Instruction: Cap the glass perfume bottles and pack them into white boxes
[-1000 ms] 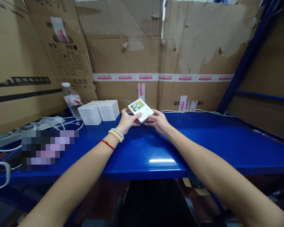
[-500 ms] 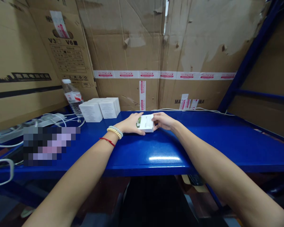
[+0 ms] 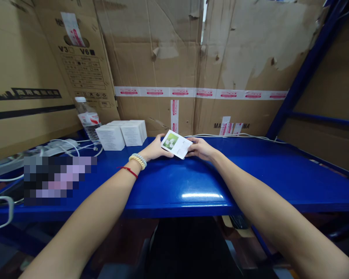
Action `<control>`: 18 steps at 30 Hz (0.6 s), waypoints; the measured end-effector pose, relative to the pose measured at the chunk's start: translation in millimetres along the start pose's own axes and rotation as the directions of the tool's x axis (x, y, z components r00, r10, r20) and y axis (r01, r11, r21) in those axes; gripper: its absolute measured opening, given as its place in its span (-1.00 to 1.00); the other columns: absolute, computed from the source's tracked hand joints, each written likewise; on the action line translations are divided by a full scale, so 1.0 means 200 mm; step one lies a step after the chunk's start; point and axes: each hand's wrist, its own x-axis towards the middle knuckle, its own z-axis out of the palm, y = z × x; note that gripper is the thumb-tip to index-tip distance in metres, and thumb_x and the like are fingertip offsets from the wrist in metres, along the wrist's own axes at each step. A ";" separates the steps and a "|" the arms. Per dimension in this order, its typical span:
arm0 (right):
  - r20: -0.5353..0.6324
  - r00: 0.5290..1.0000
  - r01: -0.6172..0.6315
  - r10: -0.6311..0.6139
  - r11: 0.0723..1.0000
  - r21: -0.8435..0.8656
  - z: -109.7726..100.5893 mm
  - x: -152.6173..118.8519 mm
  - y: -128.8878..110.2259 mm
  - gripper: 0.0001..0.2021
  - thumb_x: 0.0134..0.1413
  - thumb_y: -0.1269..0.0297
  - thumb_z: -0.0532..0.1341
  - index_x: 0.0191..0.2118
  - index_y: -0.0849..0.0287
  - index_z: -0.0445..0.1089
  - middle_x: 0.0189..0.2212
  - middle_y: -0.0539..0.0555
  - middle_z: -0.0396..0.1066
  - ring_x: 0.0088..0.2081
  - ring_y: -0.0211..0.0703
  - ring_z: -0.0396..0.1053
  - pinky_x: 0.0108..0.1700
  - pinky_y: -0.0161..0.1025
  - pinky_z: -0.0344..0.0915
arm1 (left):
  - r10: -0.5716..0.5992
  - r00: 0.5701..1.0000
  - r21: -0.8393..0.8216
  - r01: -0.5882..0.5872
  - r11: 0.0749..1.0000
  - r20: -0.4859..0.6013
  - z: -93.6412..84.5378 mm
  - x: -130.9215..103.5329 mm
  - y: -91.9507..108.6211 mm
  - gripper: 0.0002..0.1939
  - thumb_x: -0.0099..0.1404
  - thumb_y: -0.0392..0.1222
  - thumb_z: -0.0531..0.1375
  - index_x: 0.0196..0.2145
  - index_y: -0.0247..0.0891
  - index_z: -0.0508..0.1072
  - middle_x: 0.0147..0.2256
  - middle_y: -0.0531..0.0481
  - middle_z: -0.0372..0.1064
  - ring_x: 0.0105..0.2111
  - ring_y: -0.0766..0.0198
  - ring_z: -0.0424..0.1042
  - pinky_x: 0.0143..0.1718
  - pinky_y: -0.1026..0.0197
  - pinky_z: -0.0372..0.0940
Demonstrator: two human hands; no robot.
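A small flat white box [image 3: 178,145] with a green-and-white flower picture is held slightly tilted over the blue table. My left hand [image 3: 156,149], with hair-tie bands and a red string at the wrist, grips its left end between thumb and fingers. At the opposite end, my right hand [image 3: 203,148] pinches the box's edge, its fingertips partly behind it. Left of my hands, several white boxes [image 3: 110,138] stand close together in rows.
Behind the table [image 3: 174,178] rises a wall of taped cardboard [image 3: 154,66]. A water bottle [image 3: 88,118] stands behind the white boxes. Cables and a power strip [image 3: 55,149] lie at the left, near a pixelated patch. A blue metal post [image 3: 308,66] slants up at the right.
The box has turned and its left end has risen, so more of its picture side shows. Both hands have stayed on it, and my left hand has shifted a little up and left.
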 end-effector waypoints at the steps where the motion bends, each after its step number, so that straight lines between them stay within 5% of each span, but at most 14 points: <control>1: 0.008 1.000 0.002 -0.002 1.000 -0.011 -0.01 0.00 0.01 -0.57 -0.39 0.64 0.23 -0.23 0.24 0.35 -0.39 0.06 0.50 -0.35 -0.14 0.46 -0.31 -0.15 0.48 | -0.019 0.999 -0.072 0.021 0.997 0.028 0.00 0.00 0.01 -0.08 -0.25 -0.20 0.44 0.07 -0.34 0.17 -0.05 -0.26 0.37 -0.03 0.01 0.38 0.03 -0.10 0.23; 5: 0.050 0.998 0.048 -0.035 0.961 -0.271 -0.02 0.02 0.02 -0.59 -0.49 0.62 0.33 -0.32 0.26 0.40 -0.38 0.04 0.52 -0.30 -0.12 0.46 -0.16 -0.12 0.42 | 0.036 0.999 -0.210 -0.039 0.977 -0.017 0.00 0.00 0.06 -0.33 -0.19 -0.27 0.41 -0.08 -0.32 0.31 -0.12 -0.16 0.43 -0.11 0.11 0.43 -0.02 -0.03 0.29; 10: 0.124 0.987 0.157 -0.102 0.761 -0.630 0.00 0.03 0.02 -0.52 -0.50 0.53 0.40 -0.25 0.22 0.46 -0.26 0.04 0.51 -0.19 -0.06 0.44 -0.01 -0.05 0.32 | 0.145 0.989 -0.144 -0.148 0.978 -0.036 0.02 0.00 0.09 -0.50 -0.19 -0.25 0.41 -0.24 -0.33 0.39 -0.20 -0.13 0.45 -0.19 0.15 0.43 -0.09 0.01 0.33; 16: -0.012 0.930 0.296 -0.367 0.769 -0.567 0.00 0.01 -0.04 -0.40 -0.41 0.32 0.43 -0.10 0.23 0.32 -0.24 0.12 0.45 -0.23 -0.11 0.40 -0.12 -0.10 0.35 | 0.184 0.979 0.138 -0.170 0.976 -0.092 0.02 -0.03 0.09 -0.49 -0.20 -0.02 0.43 -0.37 -0.28 0.31 -0.40 0.01 0.40 -0.36 0.21 0.41 -0.28 0.11 0.33; 18: -0.043 0.932 0.289 -0.359 0.812 -0.508 0.02 0.00 -0.08 -0.42 -0.34 0.26 0.40 -0.07 0.21 0.29 -0.26 0.12 0.44 -0.26 -0.12 0.39 -0.20 -0.12 0.36 | 0.200 0.977 0.231 -0.180 0.956 -0.067 0.04 -0.05 0.11 -0.46 -0.21 0.06 0.42 -0.39 -0.26 0.27 -0.46 0.06 0.35 -0.41 0.22 0.37 -0.34 0.13 0.31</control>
